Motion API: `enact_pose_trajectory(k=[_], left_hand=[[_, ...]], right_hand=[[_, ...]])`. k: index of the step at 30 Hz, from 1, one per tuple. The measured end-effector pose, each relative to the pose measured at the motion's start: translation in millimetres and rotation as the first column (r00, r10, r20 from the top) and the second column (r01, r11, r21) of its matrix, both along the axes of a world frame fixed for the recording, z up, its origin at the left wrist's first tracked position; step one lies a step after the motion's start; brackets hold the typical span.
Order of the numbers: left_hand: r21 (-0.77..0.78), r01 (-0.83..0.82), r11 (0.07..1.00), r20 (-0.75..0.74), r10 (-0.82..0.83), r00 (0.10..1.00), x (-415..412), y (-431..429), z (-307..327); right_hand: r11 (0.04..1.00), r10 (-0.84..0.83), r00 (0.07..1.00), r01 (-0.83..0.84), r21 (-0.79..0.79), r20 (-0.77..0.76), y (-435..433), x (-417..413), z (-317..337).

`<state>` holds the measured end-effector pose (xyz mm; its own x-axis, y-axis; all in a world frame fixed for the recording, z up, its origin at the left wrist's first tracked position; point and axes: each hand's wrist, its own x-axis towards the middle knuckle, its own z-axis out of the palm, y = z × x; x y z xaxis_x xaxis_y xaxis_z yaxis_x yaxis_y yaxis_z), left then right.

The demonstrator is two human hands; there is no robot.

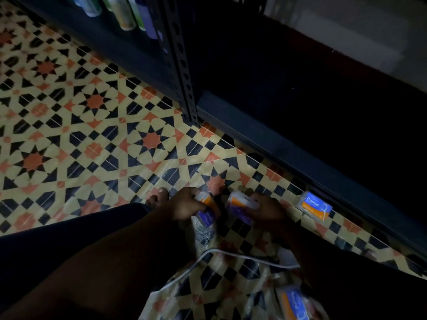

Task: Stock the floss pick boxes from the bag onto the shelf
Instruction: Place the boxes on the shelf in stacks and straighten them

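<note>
Floor box (314, 205) label – "Round"; each hand grips 1 box

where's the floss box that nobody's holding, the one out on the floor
In the head view it lies on the tiled floor at lower right: the loose floss box, just right of the right hand, against the dark shelf base rail.

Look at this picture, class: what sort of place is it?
Probably a small shop aisle. A dark slotted-metal shelving upright stands on patterned floor tiles, a row of bottles lines one shelf, and orange-and-white floss pick boxes await stocking.
</note>
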<state>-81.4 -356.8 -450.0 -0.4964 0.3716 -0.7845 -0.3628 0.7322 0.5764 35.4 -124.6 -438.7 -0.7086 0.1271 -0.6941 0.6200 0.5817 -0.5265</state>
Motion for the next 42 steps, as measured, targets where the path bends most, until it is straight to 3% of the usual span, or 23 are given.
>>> enact_pose_trajectory(k=[7,12,17,24,32,39,42], left_hand=[[0.018,-0.005,1.0,-0.07,0.007,0.998,3,-5,59],[0.107,-0.082,0.991,-0.1,0.093,0.991,12,-9,112],[0.176,0.025,0.984,-0.166,0.005,0.986,21,-1,176],[0.324,0.075,0.943,-0.418,0.071,0.906,8,8,283],[0.436,0.205,0.877,-0.675,0.168,0.718,-19,36,395],[0.535,0.149,0.832,-0.713,0.35,0.607,-55,78,443],[0.548,0.169,0.819,-0.732,0.371,0.572,-71,98,442]], right_hand=[[0.957,-0.267,0.959,0.252,-0.143,-0.1,5,18,55],[0.945,-0.244,0.953,0.192,-0.265,-0.18,4,35,110],[0.932,-0.314,0.885,0.22,-0.288,-0.342,2,46,166],[0.947,-0.318,0.739,0.225,-0.228,-0.594,7,35,277],[0.964,-0.22,0.526,0.244,-0.102,-0.822,19,2,390],[0.893,-0.221,0.346,0.448,-0.047,-0.912,46,-36,437],[0.869,-0.204,0.357,0.495,0.0,-0.912,59,-51,437]])
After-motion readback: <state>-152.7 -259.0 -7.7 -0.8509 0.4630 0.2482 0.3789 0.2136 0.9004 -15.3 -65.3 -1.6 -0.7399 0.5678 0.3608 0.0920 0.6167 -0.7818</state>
